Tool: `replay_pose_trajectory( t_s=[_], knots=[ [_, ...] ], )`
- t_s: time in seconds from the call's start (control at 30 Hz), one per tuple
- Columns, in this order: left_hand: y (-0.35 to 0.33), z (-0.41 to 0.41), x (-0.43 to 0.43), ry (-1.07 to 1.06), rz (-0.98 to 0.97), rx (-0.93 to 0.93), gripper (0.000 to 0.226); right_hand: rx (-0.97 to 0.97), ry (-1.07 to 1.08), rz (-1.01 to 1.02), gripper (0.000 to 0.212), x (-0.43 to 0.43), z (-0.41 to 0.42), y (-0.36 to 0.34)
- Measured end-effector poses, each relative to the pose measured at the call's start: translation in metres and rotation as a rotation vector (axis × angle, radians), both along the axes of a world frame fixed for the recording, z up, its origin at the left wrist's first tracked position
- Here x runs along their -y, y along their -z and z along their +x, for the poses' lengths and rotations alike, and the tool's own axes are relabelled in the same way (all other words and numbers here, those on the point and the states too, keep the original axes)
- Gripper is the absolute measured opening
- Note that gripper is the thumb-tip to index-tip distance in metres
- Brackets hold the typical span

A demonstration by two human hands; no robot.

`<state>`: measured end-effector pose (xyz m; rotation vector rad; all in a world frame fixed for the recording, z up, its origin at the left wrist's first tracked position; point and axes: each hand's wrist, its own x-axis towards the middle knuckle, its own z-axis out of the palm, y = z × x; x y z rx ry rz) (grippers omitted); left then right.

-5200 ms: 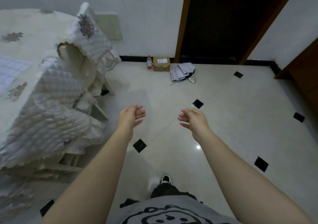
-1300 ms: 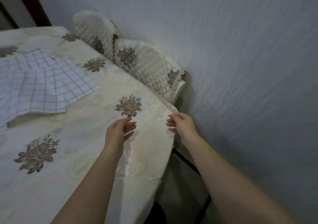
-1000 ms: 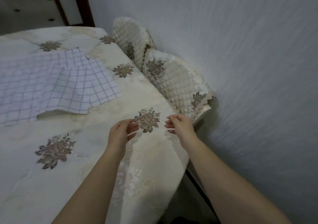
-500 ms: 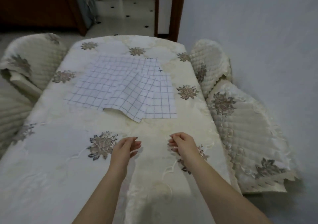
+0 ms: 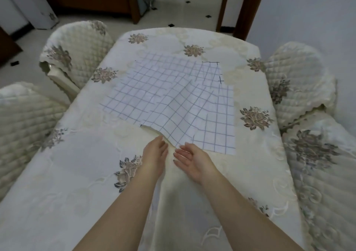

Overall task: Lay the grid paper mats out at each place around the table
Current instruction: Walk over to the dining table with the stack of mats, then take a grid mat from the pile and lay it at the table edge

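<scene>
grid paper mats [image 5: 173, 100] mid-table [image 5: 77, 173], chairs [image 5: 77, 50] either side

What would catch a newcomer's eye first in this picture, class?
The overlapping grid mats, heaped in the middle of the flowered cloth. Then the left hand and right hand, both open, at the mats' near edge; quilted chairs flank both sides.

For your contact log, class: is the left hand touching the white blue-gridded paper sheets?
Cannot tell. Head view: the left hand is at the lifted near edge of the white blue-gridded paper sheets, but neither contact nor gap shows plainly.
</scene>
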<state>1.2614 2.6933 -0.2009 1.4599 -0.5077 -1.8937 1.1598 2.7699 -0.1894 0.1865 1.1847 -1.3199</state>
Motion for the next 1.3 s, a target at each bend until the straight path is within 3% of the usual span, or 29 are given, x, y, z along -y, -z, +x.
replay_pose_trajectory(
  t_s=[0.07, 0.17, 0.3, 0.47, 0.6, 0.77, 0.93, 1.03, 1.13, 1.3],
  knots=[
    [0.003, -0.009, 0.012, 0.005, 0.011, 0.047, 0.017, 0.017, -0.026, 0.018, 0.023, 0.016, 0.006, 0.006],
    [0.011, -0.021, 0.024, 0.055, -0.062, 0.268, 0.032, 0.03, -0.01, 0.051, 0.027, 0.033, 0.011, 0.012],
    [0.016, -0.031, 0.028, 0.042, -0.166, 0.478, 0.025, 0.05, 0.026, 0.084, 0.026, 0.042, 0.011, 0.022],
    [0.018, -0.028, 0.025, 0.055, -0.114, 0.349, 0.023, 0.09, 0.081, 0.085, 0.028, 0.046, 0.011, 0.033],
    [0.01, -0.021, 0.011, 0.086, -0.117, 0.288, 0.021, 0.112, 0.155, 0.075, 0.045, 0.043, 0.015, 0.036],
    [-0.004, -0.01, -0.013, 0.04, -0.097, 0.214, 0.02, 0.064, 0.279, 0.115, 0.024, 0.024, 0.012, 0.028],
    [-0.013, 0.008, -0.047, 0.036, -0.027, 0.112, 0.016, -0.054, 0.306, 0.073, 0.017, -0.009, 0.006, 0.027],
    [-0.011, 0.023, -0.065, 0.045, 0.001, 0.082, 0.011, -0.07, 0.283, 0.084, 0.019, -0.034, 0.004, 0.026],
    [-0.012, 0.039, -0.084, 0.04, 0.008, 0.065, 0.009, -0.074, 0.237, 0.122, 0.006, -0.058, 0.006, 0.02],
    [-0.019, 0.069, -0.118, 0.02, -0.021, 0.125, 0.012, -0.012, 0.107, 0.103, 0.01, -0.094, 0.032, 0.008]
  ],
)
